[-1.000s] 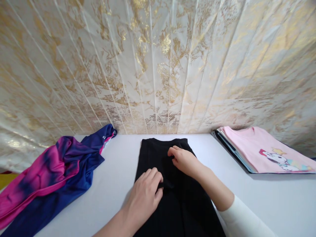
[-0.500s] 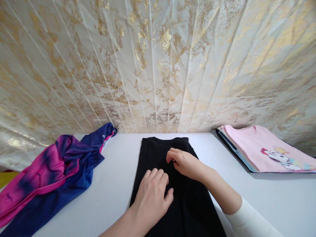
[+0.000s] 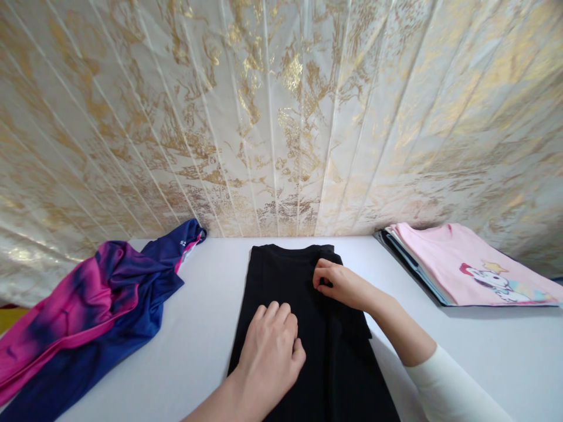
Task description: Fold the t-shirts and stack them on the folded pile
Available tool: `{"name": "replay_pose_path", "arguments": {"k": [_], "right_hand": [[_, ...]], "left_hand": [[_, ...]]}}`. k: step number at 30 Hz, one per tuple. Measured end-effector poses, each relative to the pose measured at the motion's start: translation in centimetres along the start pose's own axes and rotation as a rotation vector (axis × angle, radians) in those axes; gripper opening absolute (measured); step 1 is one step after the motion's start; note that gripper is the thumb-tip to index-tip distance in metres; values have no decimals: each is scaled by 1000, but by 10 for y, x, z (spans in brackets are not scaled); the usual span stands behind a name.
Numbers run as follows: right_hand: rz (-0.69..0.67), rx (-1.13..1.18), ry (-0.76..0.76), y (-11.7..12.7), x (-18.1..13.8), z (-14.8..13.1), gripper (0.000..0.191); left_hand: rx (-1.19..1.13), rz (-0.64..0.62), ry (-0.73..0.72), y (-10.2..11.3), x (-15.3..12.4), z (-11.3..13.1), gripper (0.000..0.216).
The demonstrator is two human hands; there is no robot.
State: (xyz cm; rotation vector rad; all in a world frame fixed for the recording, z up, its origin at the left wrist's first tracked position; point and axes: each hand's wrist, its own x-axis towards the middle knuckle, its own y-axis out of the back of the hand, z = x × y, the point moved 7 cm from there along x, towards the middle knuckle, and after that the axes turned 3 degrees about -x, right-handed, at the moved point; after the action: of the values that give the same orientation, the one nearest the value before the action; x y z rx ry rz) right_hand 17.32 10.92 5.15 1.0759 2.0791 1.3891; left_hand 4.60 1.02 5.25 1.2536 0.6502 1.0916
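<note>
A black shirt, folded lengthwise into a long strip, lies in the middle with its neckline at the far end. My left hand rests on the left part of the cloth, its fingers slightly bent and the thumb out to the side. Close to the shirt's upper right edge, my right hand has thumb and fingers curled together in a pinch on the black cloth. A loose flap of cloth juts out at the right edge below that wrist. The shirt's near end runs out of view.
A crumpled pink and navy garment lies at the left of the white table. On the right is a stack of folded clothes, topped by a pink shirt with a cartoon print. A gold-patterned curtain hangs behind.
My right hand has moved right across the shirt to its edge, and the upper layer there has shifted outward. My left hand has stayed nearly in place, its thumb slightly closer in.
</note>
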Motion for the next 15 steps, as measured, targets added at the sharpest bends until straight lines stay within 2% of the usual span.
{"name": "replay_pose_path", "arguments": {"k": [4,8,15], "right_hand": [[3,34,24,2,-3,1,17],[-13,34,70,1,-6,-4,31],[17,34,110,1,-2,-1,19]], "left_hand": [[-53,67,-68,-1,-1,1,14],[-83,72,-151,-5,-2,3,14],[-106,35,-191,-6,-5,2,15]]}}
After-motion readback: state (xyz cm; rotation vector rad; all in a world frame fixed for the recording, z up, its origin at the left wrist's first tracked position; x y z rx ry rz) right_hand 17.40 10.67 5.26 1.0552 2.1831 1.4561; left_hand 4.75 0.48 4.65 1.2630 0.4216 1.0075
